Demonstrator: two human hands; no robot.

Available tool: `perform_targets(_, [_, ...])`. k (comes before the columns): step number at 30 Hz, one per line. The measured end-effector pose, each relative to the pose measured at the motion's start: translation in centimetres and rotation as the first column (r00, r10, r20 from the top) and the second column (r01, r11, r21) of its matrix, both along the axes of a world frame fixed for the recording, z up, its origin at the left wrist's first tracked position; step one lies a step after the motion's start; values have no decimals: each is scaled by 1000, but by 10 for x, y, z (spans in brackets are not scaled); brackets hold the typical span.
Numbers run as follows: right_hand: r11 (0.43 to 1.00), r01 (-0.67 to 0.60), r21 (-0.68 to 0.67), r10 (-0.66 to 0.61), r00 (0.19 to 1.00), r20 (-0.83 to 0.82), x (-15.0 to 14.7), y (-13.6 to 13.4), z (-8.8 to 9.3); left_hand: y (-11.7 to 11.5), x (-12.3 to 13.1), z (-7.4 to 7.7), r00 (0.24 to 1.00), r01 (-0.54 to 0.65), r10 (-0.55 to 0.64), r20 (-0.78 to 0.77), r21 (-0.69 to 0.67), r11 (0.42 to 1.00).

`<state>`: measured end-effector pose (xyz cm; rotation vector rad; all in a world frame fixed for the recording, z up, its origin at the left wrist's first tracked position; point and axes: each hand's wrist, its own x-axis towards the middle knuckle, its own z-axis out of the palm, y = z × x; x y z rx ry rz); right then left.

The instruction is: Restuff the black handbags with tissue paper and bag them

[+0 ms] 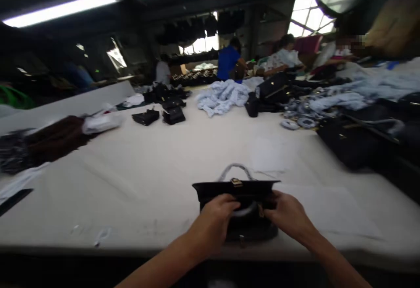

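Observation:
A black handbag (252,231) lies at the near edge of the pale table, its flap (213,189) raised toward the far side. A gold clasp (236,182) shows on the flap, and a wrapped grey handle (235,165) arches behind it. My left hand (215,213) is closed at the bag's left part, thumb and fingers bent over its opening near a dark curved strap. On the right side, my right hand (287,213) grips the bag's edge beside a small gold fitting (261,210). The fingertips of both hands are partly hidden by the bag.
White paper sheets (328,209) lie right of the bag. Farther back are black bags (173,115), a heap of pale blue wrapping (223,98) and dark bags (351,144) at right. Brown material (59,137) lies at left. Several people, one in a blue shirt (227,63), are beyond the table.

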<state>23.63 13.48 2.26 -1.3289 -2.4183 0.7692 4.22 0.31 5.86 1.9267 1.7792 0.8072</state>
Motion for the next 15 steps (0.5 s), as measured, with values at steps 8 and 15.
perform_targets(8, [999,-49,10,48,994,101,1,-32,10,12,49,-29,928,82,-50,-368,71,994])
perform_targets(15, [992,-27,-125,24,999,-29,26,-52,2,-6,54,-38,872,350,-269,-408,137,927])
